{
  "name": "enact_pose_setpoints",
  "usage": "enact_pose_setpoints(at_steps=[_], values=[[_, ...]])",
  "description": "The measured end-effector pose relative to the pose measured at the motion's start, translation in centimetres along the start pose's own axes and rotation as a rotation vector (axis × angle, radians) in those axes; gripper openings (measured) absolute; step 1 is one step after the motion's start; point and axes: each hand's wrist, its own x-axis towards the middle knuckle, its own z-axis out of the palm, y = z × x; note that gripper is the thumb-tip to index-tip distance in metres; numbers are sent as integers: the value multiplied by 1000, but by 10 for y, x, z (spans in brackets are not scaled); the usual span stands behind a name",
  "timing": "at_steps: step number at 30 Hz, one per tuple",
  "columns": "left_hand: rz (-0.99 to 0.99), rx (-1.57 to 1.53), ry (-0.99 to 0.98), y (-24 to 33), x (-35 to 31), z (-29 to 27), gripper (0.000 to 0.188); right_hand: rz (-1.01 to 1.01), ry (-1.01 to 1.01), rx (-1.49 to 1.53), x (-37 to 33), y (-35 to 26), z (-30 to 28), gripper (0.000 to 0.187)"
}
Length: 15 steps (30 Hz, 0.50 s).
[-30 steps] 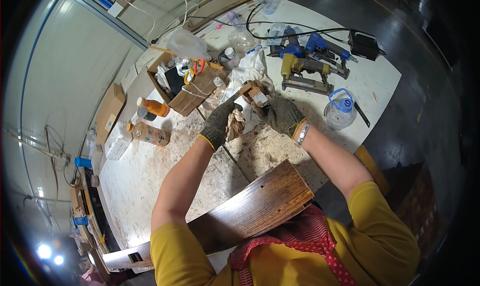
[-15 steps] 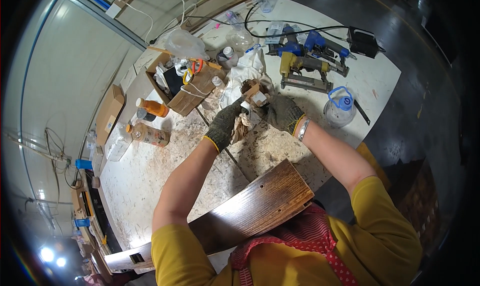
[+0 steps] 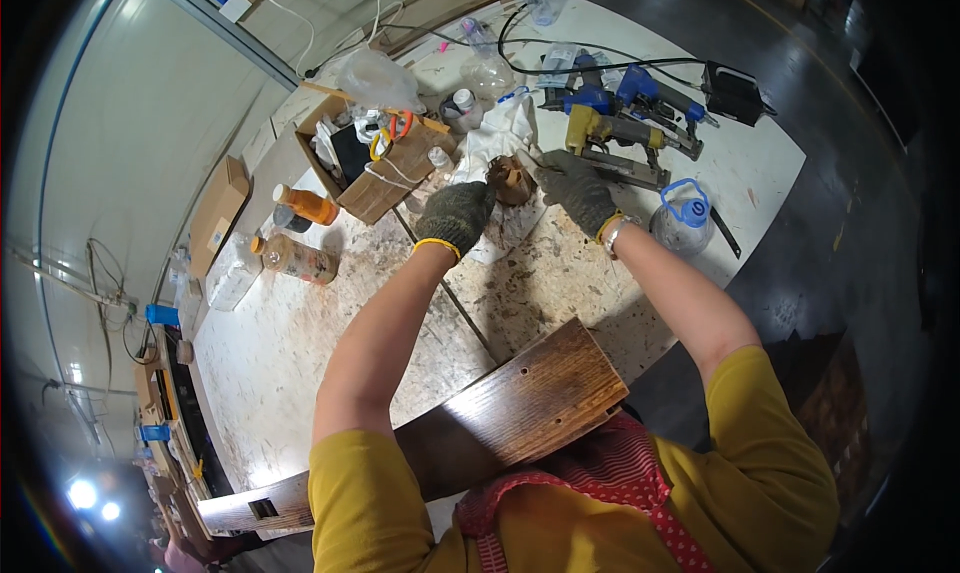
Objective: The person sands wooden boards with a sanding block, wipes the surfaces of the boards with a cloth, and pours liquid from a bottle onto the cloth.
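Nearest me lies the board point(image 3: 530, 388), and beyond it, over the table point(image 3: 370, 308), a container point(image 3: 513, 183) sits between my left hand point(image 3: 455, 217) and my right hand point(image 3: 578, 190), scissors point(image 3: 379, 145) in the box point(image 3: 385, 186) leftward, nail guns point(image 3: 622, 133) rightward.

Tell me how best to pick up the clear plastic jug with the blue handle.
Likely by its blue loop handle, from above: it forms an open ring at the top of the jug, while a black strip lies close on the right.

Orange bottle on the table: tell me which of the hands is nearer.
Left. The left hand is to the right of the orange bottle, apart from it; the right hand is farther off on that same side.
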Motion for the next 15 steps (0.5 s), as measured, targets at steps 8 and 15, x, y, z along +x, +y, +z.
enact_pose_setpoints(at_steps=[8, 15], values=[[0, 216, -139, 15, 8, -11, 38, -690, 35, -1271, 6, -4, -4, 32], [-27, 144, -135, 0, 18, 9, 40, -922, 1, -1483, 1, -8, -14, 30]])
